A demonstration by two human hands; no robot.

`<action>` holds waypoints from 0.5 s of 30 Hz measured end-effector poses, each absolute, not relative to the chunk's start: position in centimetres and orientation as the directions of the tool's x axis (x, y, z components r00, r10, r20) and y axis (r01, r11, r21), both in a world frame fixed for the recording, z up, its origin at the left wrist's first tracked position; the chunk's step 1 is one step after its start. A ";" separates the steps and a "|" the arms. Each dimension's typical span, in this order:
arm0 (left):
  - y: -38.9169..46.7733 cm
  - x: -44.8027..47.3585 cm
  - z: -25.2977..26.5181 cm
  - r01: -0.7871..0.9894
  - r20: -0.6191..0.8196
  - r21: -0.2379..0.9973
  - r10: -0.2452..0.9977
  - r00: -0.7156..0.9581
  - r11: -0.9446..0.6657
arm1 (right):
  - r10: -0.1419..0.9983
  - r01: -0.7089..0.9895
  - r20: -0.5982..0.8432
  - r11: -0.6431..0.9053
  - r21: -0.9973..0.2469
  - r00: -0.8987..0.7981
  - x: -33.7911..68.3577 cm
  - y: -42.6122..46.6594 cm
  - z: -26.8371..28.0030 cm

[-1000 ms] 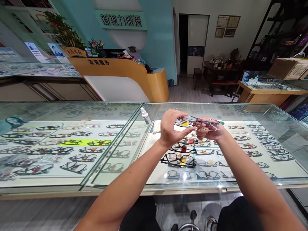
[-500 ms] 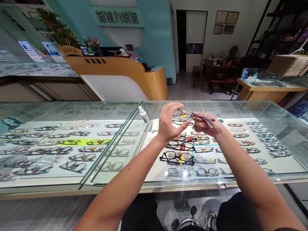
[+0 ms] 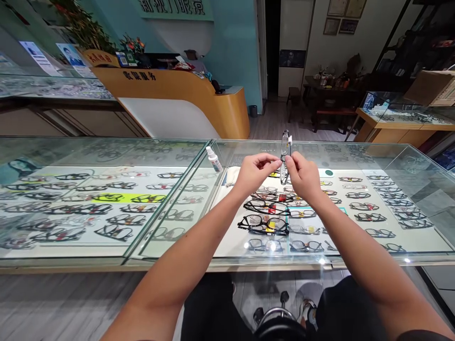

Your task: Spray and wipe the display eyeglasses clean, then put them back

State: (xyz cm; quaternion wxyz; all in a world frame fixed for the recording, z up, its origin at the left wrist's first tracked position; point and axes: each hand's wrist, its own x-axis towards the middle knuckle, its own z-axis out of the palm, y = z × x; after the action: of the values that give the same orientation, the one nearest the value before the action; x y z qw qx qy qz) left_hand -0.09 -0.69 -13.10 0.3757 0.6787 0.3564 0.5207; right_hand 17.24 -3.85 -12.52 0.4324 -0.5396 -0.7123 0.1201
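The glass-topped surface (image 3: 223,237) is spanning the view from side to side, and display frames (image 3: 364,206) are lying in rows beneath its glass. Beyond its far edge, a wooden desk (image 3: 232,113) is standing well apart. Both forearms are reaching over the near edge, and the left hand (image 3: 258,173) and right hand (image 3: 304,176) are meeting in front of the far edge, right of the seam between the 2 glass sections. Several black-rimmed glasses (image 3: 263,224) are lying below the hands, nearer the near edge.

The held glasses (image 3: 283,156) are hanging in the air between the 2 hands, their long axis standing roughly upright and their top rising past the far edge in this view. The left fingers are pinching them narrowly near the middle from the left; the right fingers are gripping from the right, some of them hidden. Neither hand is nearer, as both are touching.

A white spray bottle (image 3: 214,159) is standing near the right section's far left corner. A pale cloth (image 3: 232,175) is lying just beside it, partly behind the left hand. A small white tag (image 3: 290,140) is showing on the held glasses.
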 end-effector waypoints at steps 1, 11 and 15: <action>-0.7 -0.1 -13.1 0.077 0.430 0.889 0.880 0.203 -0.452 | 0.871 0.664 0.488 0.393 -0.637 -0.048 17.2 -3.9 -12.6; -0.5 0.0 -13.2 0.023 0.435 0.895 0.884 0.172 -0.445 | 0.874 0.703 0.478 0.395 -0.592 -0.088 17.1 -3.8 -13.0; -0.1 -0.3 -13.4 0.081 0.458 0.877 0.875 0.159 -0.474 | 0.879 0.680 0.465 0.407 -0.610 -0.108 17.3 -3.6 -12.9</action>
State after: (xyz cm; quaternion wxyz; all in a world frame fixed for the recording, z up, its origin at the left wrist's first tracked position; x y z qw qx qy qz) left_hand -0.28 -0.08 -13.38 0.3672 0.6667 0.3583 0.5406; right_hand 17.27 -3.62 -12.87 0.4052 -0.5307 -0.7343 0.1225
